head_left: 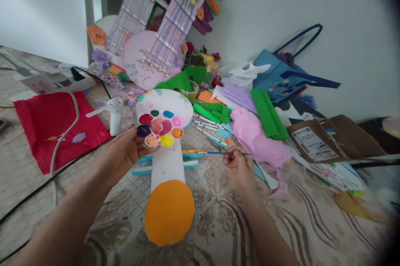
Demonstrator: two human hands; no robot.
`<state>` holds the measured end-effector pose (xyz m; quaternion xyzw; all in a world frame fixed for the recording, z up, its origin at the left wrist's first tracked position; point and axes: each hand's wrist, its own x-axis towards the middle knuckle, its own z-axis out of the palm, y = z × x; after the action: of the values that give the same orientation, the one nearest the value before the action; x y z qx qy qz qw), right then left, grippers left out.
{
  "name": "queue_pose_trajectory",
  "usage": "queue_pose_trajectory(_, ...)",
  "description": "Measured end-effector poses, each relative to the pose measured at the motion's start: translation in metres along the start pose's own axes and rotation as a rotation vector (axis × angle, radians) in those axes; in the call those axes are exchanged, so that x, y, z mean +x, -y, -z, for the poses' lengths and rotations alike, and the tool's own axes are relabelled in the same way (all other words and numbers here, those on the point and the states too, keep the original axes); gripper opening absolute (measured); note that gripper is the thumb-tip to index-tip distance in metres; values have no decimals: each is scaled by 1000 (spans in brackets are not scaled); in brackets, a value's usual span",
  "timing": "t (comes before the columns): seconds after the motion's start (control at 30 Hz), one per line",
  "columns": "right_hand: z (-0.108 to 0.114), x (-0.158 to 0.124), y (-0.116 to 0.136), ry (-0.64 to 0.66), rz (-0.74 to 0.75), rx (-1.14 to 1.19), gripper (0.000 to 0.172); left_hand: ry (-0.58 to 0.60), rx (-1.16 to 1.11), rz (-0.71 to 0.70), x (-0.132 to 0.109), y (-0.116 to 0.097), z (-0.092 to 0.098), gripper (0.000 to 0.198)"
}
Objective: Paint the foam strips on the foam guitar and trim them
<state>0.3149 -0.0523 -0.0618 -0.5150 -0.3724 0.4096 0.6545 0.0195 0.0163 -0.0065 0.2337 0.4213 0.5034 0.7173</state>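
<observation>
My left hand point(133, 143) grips the edge of a paint palette point(161, 126) with several round wells of red, blue, pink, yellow, orange and other colours. Between the closed fingers of my right hand point(240, 164) lies a thin blue paintbrush point(215, 153), its tip pointing left, apart from the palette. Under the palette is a white cardboard cutout point(168, 166) with a painted orange disc point(169, 212) at its near end and a rounded, spotted far end. Blue-edged strips point(142, 170) stick out from its sides; the palette hides part of it.
A white hand-held device point(115, 116) stands by red paper point(62, 128) and cables at left. Pink paper point(259, 141), green felt pieces point(270, 114) and markers lie at right. Behind are guitar-shaped crafts point(143, 57), a blue bag point(278, 74) and a cardboard piece point(337, 139).
</observation>
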Motion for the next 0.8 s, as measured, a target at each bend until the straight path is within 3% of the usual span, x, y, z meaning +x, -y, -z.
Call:
queue_pose_trajectory(0.4, 14, 9, 11, -118, 57, -17, 14, 4, -23, 6, 1, 1, 0, 39)
queue_pose_trajectory(0.8, -14, -1, -6, 63, 27, 32, 16, 9, 2, 17, 1, 4, 1, 31)
